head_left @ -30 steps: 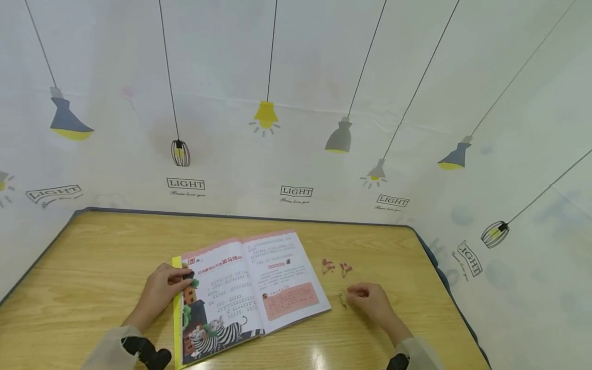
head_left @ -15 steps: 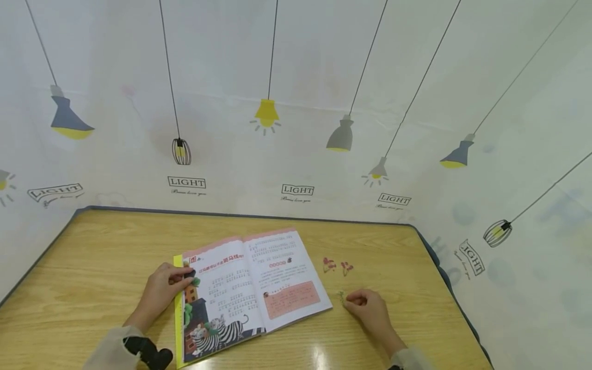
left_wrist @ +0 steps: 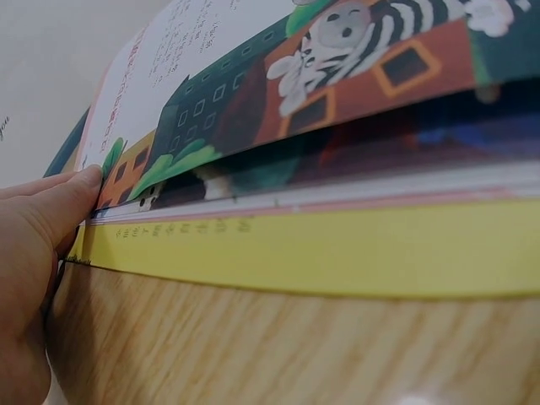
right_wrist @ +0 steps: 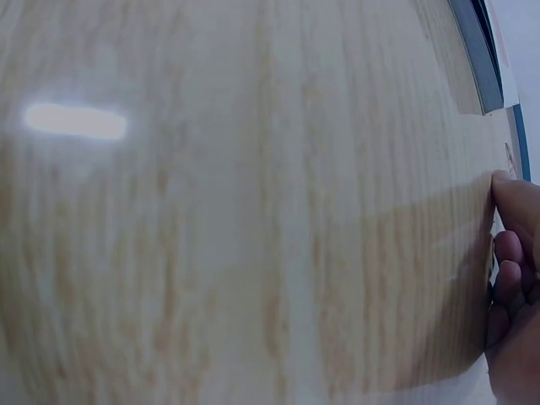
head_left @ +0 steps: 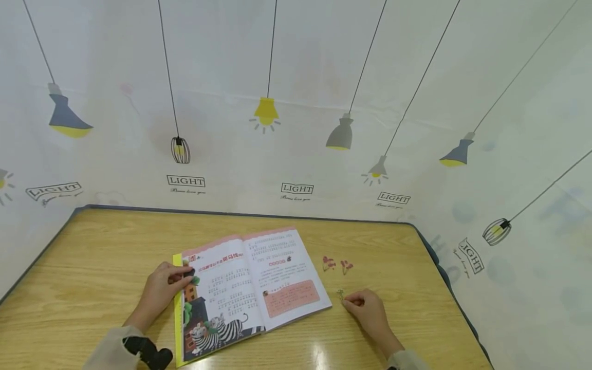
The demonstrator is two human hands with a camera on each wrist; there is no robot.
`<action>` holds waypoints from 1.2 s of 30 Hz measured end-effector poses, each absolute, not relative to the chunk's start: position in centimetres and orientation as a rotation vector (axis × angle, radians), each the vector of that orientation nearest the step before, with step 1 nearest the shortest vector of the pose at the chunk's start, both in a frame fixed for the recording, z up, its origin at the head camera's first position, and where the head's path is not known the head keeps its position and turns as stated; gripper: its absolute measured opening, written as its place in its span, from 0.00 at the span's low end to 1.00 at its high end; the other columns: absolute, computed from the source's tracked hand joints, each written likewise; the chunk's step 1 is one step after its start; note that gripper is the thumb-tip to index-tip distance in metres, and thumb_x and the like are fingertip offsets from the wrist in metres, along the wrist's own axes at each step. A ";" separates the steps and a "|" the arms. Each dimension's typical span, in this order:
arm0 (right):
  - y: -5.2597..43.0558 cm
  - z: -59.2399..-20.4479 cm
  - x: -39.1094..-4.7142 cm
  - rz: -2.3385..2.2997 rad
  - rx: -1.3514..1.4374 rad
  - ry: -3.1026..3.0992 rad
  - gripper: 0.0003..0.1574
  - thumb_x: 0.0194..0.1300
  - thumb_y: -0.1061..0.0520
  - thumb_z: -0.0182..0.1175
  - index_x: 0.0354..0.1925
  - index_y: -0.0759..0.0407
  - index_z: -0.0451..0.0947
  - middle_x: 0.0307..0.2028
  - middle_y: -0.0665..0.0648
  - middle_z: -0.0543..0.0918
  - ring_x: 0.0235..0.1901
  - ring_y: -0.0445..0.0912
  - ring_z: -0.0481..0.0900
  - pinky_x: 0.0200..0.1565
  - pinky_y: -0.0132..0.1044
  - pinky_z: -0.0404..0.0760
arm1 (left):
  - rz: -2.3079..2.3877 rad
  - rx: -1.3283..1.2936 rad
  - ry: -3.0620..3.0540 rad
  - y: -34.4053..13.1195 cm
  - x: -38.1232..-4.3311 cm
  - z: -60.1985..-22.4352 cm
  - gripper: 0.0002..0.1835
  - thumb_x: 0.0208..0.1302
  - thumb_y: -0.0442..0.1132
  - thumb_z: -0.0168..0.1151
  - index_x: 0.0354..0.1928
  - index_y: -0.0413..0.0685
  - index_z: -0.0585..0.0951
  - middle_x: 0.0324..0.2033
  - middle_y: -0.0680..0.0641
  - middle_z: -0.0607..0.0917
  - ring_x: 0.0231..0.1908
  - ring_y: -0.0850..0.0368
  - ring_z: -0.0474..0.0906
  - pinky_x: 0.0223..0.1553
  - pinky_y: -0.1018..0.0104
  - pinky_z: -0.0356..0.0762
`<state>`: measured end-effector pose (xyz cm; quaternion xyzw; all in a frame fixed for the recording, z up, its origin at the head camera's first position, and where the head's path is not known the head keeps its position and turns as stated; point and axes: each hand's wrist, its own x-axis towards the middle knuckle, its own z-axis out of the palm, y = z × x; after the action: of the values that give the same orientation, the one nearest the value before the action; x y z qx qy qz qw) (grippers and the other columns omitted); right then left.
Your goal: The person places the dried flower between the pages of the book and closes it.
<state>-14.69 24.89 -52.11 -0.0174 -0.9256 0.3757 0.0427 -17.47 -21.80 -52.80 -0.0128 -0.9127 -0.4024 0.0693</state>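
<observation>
An open book (head_left: 290, 272) with zebra pictures lies on the wooden table. At its left edge my left hand (head_left: 159, 289) pinches a page (left_wrist: 245, 101), thumb on top; the left wrist view shows this page raised off those beneath, over a yellow cover flap (left_wrist: 278, 257). Right of the book, my right hand (head_left: 370, 314) pinches the lower end of a small pale-green dried flower sprig (head_left: 340, 294) between thumb and index finger. Two pink dried flower sprigs, one nearer the book (head_left: 328, 263) and one further right (head_left: 346, 265), lie just beyond that hand.
The wooden table (head_left: 115, 241) has a dark blue edging along its back and sides. Behind it hangs a pale cloth (head_left: 240, 154) printed with lamps and the word LIGHT. A bright reflection (right_wrist: 76, 121) shows on the tabletop in the right wrist view.
My right hand has moved slightly down and left, its thumb and index finger coming to the sprig's lower end. The sprig has shifted a little up and left. My left hand stays at the page.
</observation>
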 end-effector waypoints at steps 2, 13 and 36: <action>24.9 -52.2 -14.7 1.143 -0.035 -2.842 0.05 0.51 0.61 0.69 0.25 0.61 0.81 0.25 0.51 0.74 0.27 0.41 0.69 0.29 0.31 0.70 | -1.211 -0.045 -2.740 -21.8 -17.5 -52.9 0.15 0.58 0.35 0.65 0.46 0.36 0.82 0.32 0.46 0.72 0.31 0.56 0.67 0.29 0.71 0.66; 24.9 -52.1 -14.7 1.167 -0.048 -2.878 0.05 0.52 0.61 0.67 0.26 0.62 0.80 0.26 0.52 0.74 0.27 0.42 0.69 0.29 0.31 0.70 | -1.213 -0.086 -2.721 -21.9 -17.5 -53.2 0.14 0.57 0.36 0.66 0.45 0.37 0.83 0.31 0.47 0.73 0.30 0.56 0.67 0.28 0.71 0.66; 22.2 -49.2 -16.8 1.331 0.040 -2.833 0.05 0.51 0.64 0.67 0.26 0.65 0.81 0.23 0.53 0.78 0.25 0.42 0.72 0.29 0.32 0.72 | -1.229 -0.074 -2.714 -21.9 -17.5 -53.2 0.15 0.58 0.37 0.65 0.46 0.37 0.83 0.31 0.47 0.72 0.30 0.57 0.66 0.28 0.71 0.65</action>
<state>-16.77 22.15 -49.22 0.0129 -0.9049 0.4253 0.0058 -17.50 -21.93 -53.18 -0.0247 -0.9077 -0.4110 0.0805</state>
